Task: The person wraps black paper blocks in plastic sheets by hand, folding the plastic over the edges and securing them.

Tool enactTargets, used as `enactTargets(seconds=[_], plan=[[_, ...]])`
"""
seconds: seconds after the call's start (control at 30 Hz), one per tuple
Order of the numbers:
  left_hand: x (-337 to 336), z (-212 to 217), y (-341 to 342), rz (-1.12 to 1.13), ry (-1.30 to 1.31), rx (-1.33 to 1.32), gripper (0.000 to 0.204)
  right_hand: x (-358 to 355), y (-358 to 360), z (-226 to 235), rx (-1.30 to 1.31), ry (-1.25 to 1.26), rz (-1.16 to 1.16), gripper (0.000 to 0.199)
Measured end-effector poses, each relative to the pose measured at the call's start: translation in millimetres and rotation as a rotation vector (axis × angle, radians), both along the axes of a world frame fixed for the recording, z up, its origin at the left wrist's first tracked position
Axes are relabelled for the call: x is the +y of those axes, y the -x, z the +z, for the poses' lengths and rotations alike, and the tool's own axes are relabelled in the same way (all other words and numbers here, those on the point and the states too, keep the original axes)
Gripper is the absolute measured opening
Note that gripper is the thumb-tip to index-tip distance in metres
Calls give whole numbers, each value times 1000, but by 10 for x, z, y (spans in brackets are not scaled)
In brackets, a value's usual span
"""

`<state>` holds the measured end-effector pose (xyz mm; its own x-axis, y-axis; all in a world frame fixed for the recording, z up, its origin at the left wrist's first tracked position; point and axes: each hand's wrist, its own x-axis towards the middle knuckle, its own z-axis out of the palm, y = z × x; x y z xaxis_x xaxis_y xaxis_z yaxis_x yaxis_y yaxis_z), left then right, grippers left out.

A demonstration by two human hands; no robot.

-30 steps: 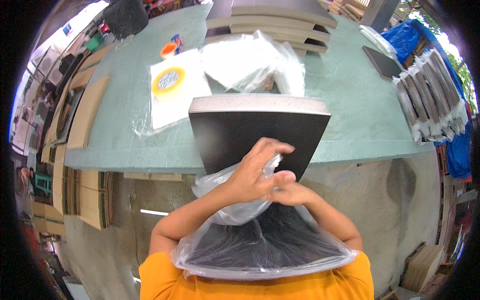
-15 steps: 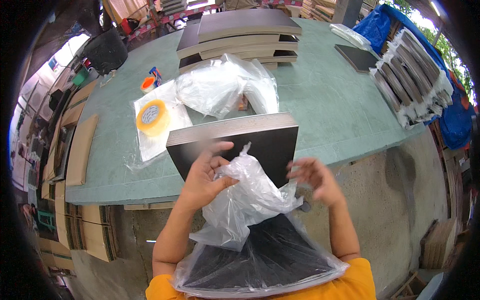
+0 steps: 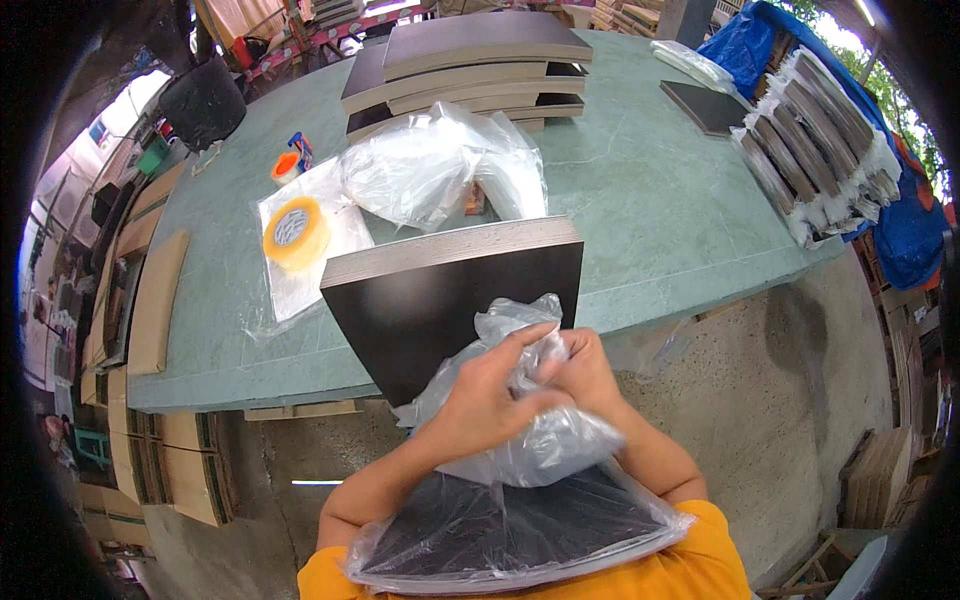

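Note:
A black flat panel (image 3: 470,522) in a clear plastic bag (image 3: 560,452) leans against my chest. The bag's loose upper part is bunched up between my two hands. My left hand (image 3: 485,395) is closed round the crumpled plastic from the left, its fingers reaching across the top. From the right, my right hand (image 3: 585,372) grips the same bunch, with its fingers curled and slightly blurred. Just beyond them, a thick black-faced block with a pale edge (image 3: 440,285) stands tilted at the table's near edge; the bag hides its lower right part.
On the green table (image 3: 640,190) lie a yellow tape roll (image 3: 296,233) on flat plastic, an orange tape roll (image 3: 286,167), and loose clear bags (image 3: 410,180). Stacked black boards (image 3: 480,45) stand behind. Wrapped panels (image 3: 815,140) sit at right, cardboard (image 3: 160,300) at left.
My right hand has come in from the right and closed on the plastic beside my left hand. My left hand has moved right and down, bringing the bag's loose part together.

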<state>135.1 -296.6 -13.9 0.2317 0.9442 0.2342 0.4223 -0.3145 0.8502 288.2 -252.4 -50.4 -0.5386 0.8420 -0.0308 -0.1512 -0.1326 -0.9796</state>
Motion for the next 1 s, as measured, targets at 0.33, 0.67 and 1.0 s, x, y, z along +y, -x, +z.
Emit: enactTargets(seconds=[0.33,0.67,1.0], plan=[[-2,-202,228,43,6,95,22,178,-230,-103,416,327,-3,19],[-221,-76,990,595,-214,-436,24,177,-484,-203,-335,-5,-198,16],[26,-190,198,-88,72,-67,19,104,-134,32,-31,48,84,18]])
